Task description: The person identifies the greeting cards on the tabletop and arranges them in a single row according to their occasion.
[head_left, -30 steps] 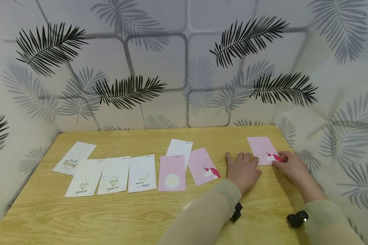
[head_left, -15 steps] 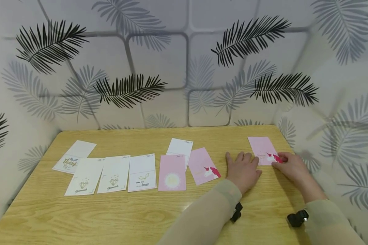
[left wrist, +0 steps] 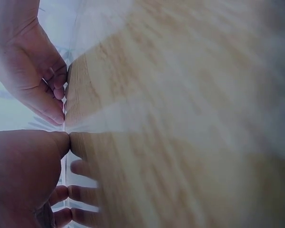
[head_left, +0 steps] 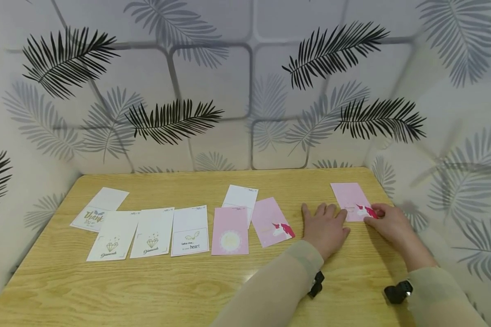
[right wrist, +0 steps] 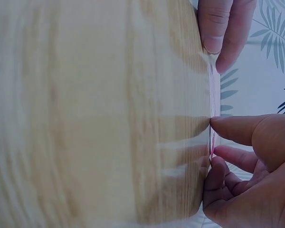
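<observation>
A pink card (head_left: 349,194) with a red-maned unicorn lies near the table's right edge. At its lower right corner my right hand (head_left: 394,225) has thumb and index finger, pinching the edge; the other fingers curl underneath in the right wrist view, where the card (right wrist: 214,95) shows only as a thin strip. My left hand (head_left: 325,227) rests on the table with fingers spread, its fingertips just left of that card. A second pink unicorn card (head_left: 268,218) lies tilted to the left of this hand. Both hands appear close together in the left wrist view.
Left along the wooden table (head_left: 155,290) lie a pink sun card (head_left: 229,227) over a white card (head_left: 241,195), a heart card (head_left: 190,229), two diamond cards (head_left: 152,231) and a "thank you" card (head_left: 100,209). A leaf-patterned backdrop (head_left: 212,81) stands behind.
</observation>
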### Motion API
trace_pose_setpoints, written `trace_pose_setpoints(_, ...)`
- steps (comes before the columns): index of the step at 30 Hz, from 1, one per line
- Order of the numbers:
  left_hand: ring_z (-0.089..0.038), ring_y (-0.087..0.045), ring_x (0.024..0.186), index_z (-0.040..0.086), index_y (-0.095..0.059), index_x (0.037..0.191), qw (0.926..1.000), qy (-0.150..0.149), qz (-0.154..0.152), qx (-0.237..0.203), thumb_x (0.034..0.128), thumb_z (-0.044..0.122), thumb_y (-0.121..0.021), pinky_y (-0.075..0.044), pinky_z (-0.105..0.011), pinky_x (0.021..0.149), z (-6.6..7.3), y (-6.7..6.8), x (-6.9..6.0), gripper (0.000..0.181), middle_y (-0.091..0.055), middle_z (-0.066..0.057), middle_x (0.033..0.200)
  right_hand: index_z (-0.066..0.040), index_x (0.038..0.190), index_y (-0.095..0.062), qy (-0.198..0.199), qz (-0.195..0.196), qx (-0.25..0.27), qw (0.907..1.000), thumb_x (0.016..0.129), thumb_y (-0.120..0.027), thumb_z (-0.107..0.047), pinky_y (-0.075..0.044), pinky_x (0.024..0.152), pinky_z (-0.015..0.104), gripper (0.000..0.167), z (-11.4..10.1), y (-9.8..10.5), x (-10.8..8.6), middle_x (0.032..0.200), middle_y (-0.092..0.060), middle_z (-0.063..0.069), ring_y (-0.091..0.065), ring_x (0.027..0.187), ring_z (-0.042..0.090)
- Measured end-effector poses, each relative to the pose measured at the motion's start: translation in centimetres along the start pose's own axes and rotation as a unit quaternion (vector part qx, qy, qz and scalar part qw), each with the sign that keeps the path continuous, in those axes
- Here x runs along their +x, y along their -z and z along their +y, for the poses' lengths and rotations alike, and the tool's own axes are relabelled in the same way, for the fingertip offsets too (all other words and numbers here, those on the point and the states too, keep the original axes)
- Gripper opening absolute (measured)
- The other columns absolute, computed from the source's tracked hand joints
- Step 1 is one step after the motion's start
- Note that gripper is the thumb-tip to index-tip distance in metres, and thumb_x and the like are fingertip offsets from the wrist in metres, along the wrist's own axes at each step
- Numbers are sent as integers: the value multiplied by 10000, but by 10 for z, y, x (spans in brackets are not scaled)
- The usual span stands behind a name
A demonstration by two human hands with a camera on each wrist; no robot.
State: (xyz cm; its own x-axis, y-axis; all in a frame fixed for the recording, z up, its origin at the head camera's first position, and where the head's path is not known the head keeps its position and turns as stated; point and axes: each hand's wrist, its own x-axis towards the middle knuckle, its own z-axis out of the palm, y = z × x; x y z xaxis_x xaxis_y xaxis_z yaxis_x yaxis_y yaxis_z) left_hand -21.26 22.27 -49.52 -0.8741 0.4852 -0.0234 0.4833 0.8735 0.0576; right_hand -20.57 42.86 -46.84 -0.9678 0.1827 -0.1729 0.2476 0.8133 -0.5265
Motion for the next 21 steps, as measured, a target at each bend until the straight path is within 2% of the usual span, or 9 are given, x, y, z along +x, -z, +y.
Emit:
trace_pose_setpoints(3,-139,-335,1605,483,-339,1713,10000,-28,-19,-11,1146,640,-407,-244,-659,1271,-1,2,-1,592,-398,159,1712,212,1499,-438,37,3,135,9999,1075,-692,-206,-424,1107,671,648,0,0,-1,1403,-528,446,-536,1274,570)
trace_pose_setpoints(8,-157,-410,1568,463,-353,1713,9995,-131,219,-167,1127,648,-466,-303,-636,1255,-4,15,-12,625,-472,151,1666,210,1509,-413,-3,36,415,9991,1082,-670,-187,-462,1061,640,637,-1,2,-3,1380,-518,442,-542,1221,553)
trace_pose_setpoints(12,-181,-448,1546,453,-398,1694,9984,-182,442,-308,1111,668,-489,-337,-627,1237,-7,25,-20,628,-501,149,1648,201,1505,-428,17,106,338,9994,1082,-665,-194,-483,1044,641,626,-4,2,-6,1389,-522,451,-558,1213,564)
trace_pose_setpoints(17,-180,-427,1558,433,-410,1688,9976,-76,628,-282,1103,701,-466,-331,-615,1244,-12,29,-26,646,-476,159,1667,202,1518,-439,206,307,232,9990,1088,-653,-201,-468,1071,690,627,-7,-1,-12,1442,-500,476,-539,1297,621)
trace_pose_setpoints(21,-194,-452,1541,387,-458,1670,9960,30,866,-206,1100,701,-474,-357,-595,1237,-22,30,-33,651,-507,132,1644,193,1532,-451,316,594,223,9975,1084,-668,-190,-495,1017,702,628,-13,-6,-19,1477,-490,470,-534,1300,635)
